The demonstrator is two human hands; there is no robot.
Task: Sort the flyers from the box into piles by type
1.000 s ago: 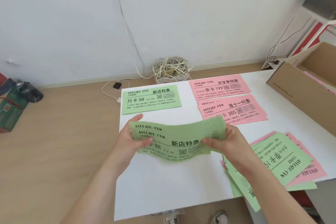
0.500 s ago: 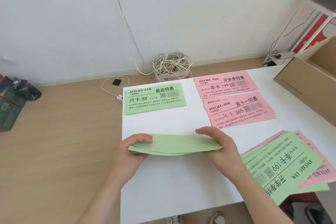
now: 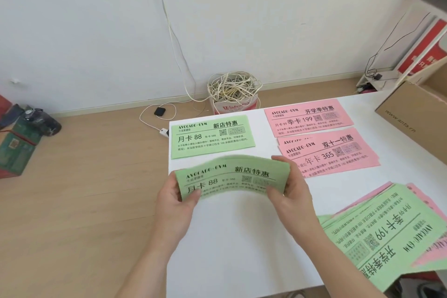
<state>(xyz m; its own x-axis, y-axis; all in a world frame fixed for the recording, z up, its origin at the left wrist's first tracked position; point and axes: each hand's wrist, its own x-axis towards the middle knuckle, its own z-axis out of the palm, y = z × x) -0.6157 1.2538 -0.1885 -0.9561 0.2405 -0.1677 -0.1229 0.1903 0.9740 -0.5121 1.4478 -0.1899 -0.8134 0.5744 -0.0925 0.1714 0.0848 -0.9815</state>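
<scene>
The left hand (image 3: pixel 174 201) pinches the left end of the green flyers (image 3: pixel 232 176), thumb on the printed face. The right hand (image 3: pixel 290 191) grips the right end, fingers curled round its edge. Squeezed between them, the flyers bow upward, lifted off the bench (image 3: pixel 242 249); they look like more than one sheet, probably held at both ends to keep the edges together.

They hang just in front of the green pile (image 3: pixel 210 136), which carries the same "88" heading, so that is likely where they belong. To its right lie the far pink pile (image 3: pixel 304 116) and the near pink pile (image 3: pixel 329 152), with different headings and kept apart by type. The heap (image 3: pixel 377 232) of mixed green and pink flyers sits unsorted at the near right, turned sideways. The box (image 3: pixel 406 113) stands at the far right.
</scene>
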